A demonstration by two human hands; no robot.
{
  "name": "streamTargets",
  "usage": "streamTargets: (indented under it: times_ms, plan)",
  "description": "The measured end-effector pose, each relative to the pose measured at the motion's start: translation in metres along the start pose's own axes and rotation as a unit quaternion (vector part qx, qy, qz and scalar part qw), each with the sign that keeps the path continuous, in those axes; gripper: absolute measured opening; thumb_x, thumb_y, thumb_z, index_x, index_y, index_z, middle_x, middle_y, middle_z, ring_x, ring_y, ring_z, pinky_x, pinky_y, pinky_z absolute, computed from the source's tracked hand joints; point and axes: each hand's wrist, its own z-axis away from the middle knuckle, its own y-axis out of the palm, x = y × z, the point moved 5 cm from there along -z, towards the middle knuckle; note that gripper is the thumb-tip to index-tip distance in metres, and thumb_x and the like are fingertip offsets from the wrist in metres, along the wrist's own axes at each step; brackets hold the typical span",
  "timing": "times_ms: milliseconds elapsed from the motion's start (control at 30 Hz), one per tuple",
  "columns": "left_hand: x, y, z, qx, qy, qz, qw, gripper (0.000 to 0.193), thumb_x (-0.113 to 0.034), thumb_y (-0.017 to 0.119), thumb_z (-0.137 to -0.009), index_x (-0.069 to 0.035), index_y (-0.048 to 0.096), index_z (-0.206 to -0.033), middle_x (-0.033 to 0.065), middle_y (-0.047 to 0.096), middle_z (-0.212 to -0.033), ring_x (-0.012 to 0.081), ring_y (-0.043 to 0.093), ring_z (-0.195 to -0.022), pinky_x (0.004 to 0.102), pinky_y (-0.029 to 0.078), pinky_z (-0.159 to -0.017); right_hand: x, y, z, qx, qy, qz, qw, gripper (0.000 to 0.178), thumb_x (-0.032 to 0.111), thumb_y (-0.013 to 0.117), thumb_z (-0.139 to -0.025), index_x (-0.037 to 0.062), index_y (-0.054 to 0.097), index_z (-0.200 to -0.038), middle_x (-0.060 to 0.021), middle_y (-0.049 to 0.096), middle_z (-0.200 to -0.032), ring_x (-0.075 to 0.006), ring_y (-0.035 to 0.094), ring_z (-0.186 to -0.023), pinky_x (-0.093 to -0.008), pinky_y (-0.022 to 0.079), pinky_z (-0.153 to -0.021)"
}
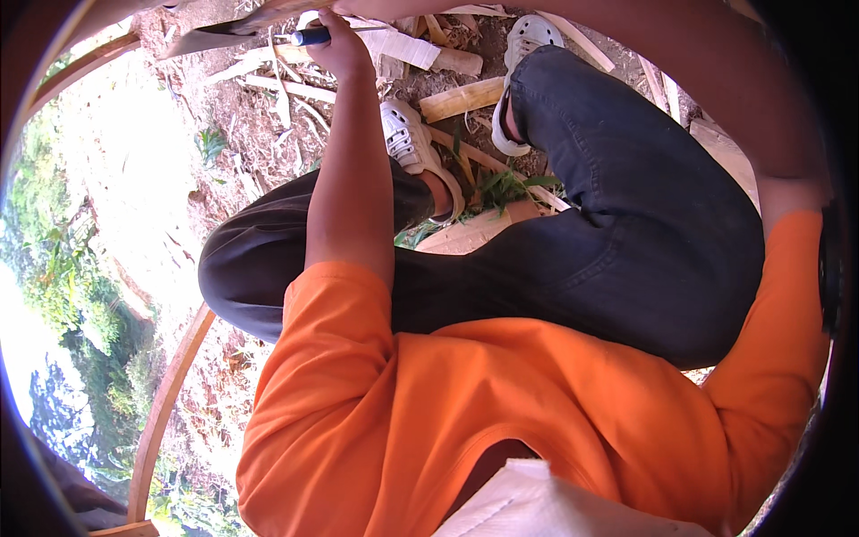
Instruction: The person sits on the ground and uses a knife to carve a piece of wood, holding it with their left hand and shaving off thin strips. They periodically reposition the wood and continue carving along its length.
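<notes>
At the top, my left hand (342, 52) is closed around a tool with a blue handle (310, 37). A thin metal shaft (369, 29) shows to the right of the hand, like a screwdriver's. Just above and left lies a flat, dark, pointed piece (213, 38), joined to or touching a tan wooden strip (279, 11); I cannot tell whether it is a blade. My right arm (680, 45) curves along the upper right rim toward the left hand. The right hand (376, 7) is mostly cut off by the top edge, its fingers hidden.
My bent legs in dark trousers (573, 259) and pale clogs (416, 148) fill the middle. Split bamboo pieces (463, 98) and shavings litter the soil around the feet. A curved wooden pole (165, 403) stands at the left, with green plants (67, 277) beyond.
</notes>
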Motion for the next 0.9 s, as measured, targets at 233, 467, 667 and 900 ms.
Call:
streamTargets:
  times_ms: [233,467,667,900]
  plan:
    - [-0.037,0.031,0.020,0.009,0.046,0.045,0.998,0.025,-0.022,0.064,-0.102,0.000,0.063,-0.115,0.0062,0.066,-0.110,0.0119,0.062,-0.097,0.0289,0.050,-0.084,-0.007,0.011,0.006,0.049,0.033,-0.069,0.996,0.030,0.017,0.070,-0.081,0.0030,0.072,-0.107,-0.0237,0.072,-0.091,-0.0391,0.071,-0.090,-0.0473,0.055,-0.081]
    - [-0.043,0.020,0.030,-0.006,-0.005,0.104,0.995,0.043,-0.026,0.073,-0.096,0.001,0.060,-0.126,0.0073,0.065,-0.122,0.0160,0.061,-0.112,0.0318,0.049,-0.096,0.013,-0.002,0.004,0.045,0.009,-0.094,0.994,0.030,0.016,0.070,-0.081,0.0030,0.072,-0.107,-0.0232,0.073,-0.092,-0.0387,0.072,-0.089,-0.0473,0.055,-0.080]
    - [-0.026,0.002,0.019,-0.040,-0.066,0.015,0.997,0.023,-0.021,0.062,-0.104,-0.001,0.065,-0.114,0.0074,0.069,-0.110,0.0135,0.065,-0.099,0.0291,0.051,-0.082,0.008,0.003,0.001,0.075,0.037,-0.082,0.993,0.029,0.016,0.070,-0.081,0.0030,0.072,-0.107,-0.0228,0.073,-0.092,-0.0384,0.072,-0.089,-0.0472,0.055,-0.080]
    - [-0.040,0.019,0.028,-0.001,0.016,0.051,0.999,0.032,-0.030,0.067,-0.100,-0.003,0.059,-0.115,0.0023,0.061,-0.101,0.0118,0.058,-0.089,0.0300,0.046,-0.079,0.007,0.006,0.000,0.088,0.049,-0.088,0.991,0.029,0.016,0.070,-0.080,0.0030,0.073,-0.106,-0.0223,0.073,-0.092,-0.0380,0.072,-0.089,-0.0471,0.055,-0.080]
